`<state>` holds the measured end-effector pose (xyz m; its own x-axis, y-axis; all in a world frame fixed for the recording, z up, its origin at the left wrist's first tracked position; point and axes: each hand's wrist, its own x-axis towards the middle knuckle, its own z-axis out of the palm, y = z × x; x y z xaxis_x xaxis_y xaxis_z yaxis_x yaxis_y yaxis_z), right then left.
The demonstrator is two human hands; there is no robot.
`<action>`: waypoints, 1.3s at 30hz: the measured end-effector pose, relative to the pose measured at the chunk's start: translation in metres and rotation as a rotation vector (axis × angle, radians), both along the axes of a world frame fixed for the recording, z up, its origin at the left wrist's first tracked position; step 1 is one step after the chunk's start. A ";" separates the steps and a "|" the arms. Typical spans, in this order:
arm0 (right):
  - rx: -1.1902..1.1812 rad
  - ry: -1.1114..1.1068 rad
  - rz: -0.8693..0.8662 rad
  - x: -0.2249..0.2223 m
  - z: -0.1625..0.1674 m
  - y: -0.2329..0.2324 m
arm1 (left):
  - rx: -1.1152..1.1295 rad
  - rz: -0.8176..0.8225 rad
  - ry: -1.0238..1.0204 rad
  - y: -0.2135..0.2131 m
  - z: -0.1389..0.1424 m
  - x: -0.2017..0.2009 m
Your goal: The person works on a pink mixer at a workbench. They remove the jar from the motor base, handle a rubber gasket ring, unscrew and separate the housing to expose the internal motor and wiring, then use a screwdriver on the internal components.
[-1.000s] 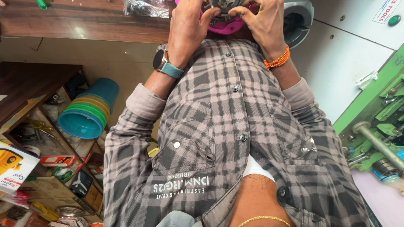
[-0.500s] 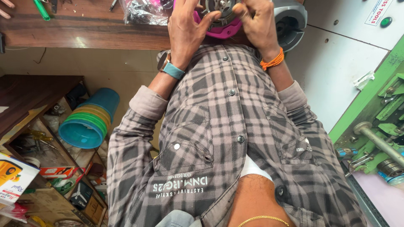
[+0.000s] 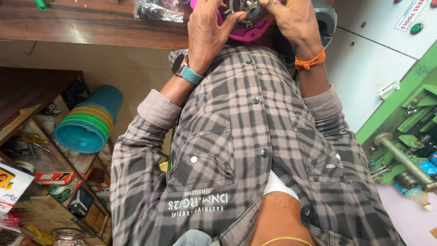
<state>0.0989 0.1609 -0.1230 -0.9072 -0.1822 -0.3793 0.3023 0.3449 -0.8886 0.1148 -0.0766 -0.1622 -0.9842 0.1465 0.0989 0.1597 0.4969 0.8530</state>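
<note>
Both my hands are at the top of the head view, above my checked shirt. My left hand, with a teal-strapped watch on its wrist, grips the left side of a pink plastic housing. A round grey metal part sits in that housing. My right hand, with an orange thread band at the wrist, holds the right side, its fingertips on the metal part. The top of the assembly is cut off by the frame edge.
A dark wooden bench carries a clear bag of parts and a green tool. Stacked blue and green tubs and cluttered shelves lie to the left. A white panel and a green machine stand to the right.
Both hands stay on the pink housing. The left fingers have spread and shifted over the metal part, and the hands sit slightly lower in view.
</note>
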 end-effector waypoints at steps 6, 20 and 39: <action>0.078 -0.037 0.015 0.002 -0.004 -0.002 | 0.050 0.038 -0.110 -0.001 0.009 0.001; 0.187 0.303 -0.014 0.018 -0.009 -0.013 | -0.020 -0.080 -0.144 -0.007 0.050 0.001; 1.072 0.211 -0.120 0.147 -0.102 0.068 | -0.235 -0.096 -0.023 0.001 0.051 0.017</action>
<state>0.2454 0.2292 -0.2251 -0.9621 0.2433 -0.1233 0.2630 0.9473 -0.1829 0.1322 -0.0759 -0.1109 -0.9664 0.2554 0.0289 0.1974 0.6655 0.7198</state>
